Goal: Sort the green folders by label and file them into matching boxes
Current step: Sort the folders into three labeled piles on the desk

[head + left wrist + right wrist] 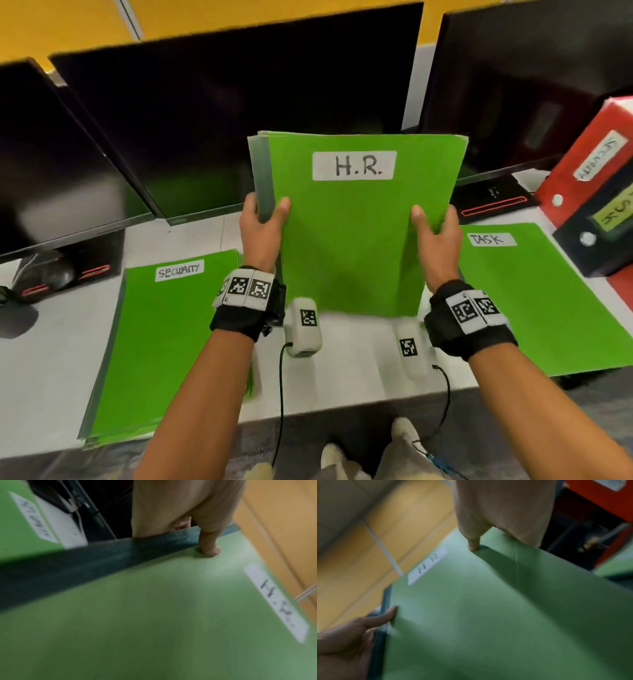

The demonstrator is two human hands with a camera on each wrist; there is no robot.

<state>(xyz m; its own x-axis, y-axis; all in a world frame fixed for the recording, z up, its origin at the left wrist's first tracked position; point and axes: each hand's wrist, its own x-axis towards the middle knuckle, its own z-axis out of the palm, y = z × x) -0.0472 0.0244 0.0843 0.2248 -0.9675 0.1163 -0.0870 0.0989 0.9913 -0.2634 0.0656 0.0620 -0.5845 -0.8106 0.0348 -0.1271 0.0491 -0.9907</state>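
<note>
You are holding a stack of green folders, its top label reading "H.R." (354, 165), upright and tilted above the middle of the table (44, 359), clear of its surface. Your left hand (261, 229) is gripping the stack at its dark spine edge, thumb on the front cover; your right hand (435, 236) is pinching the opposite edge, thumb in front and fingers hidden behind. A SECURITY pile (161, 346) is lying flat toward the table's left front edge, and a TASK pile (534, 301) is lying flat toward its right front edge. The sorting step therefore appears finished, and the filing step is beginning with the H.R. stack. At the table's right edge a red box (582, 164) with a label that seems to read "SECURITY" and a dark box (603, 233) with a green label are standing; no box marked H.R. is readable in these views. The next move is calling for finding the matching box, keeping the stack squared between both hands, and lowering it edge-first into the opening.
</note>
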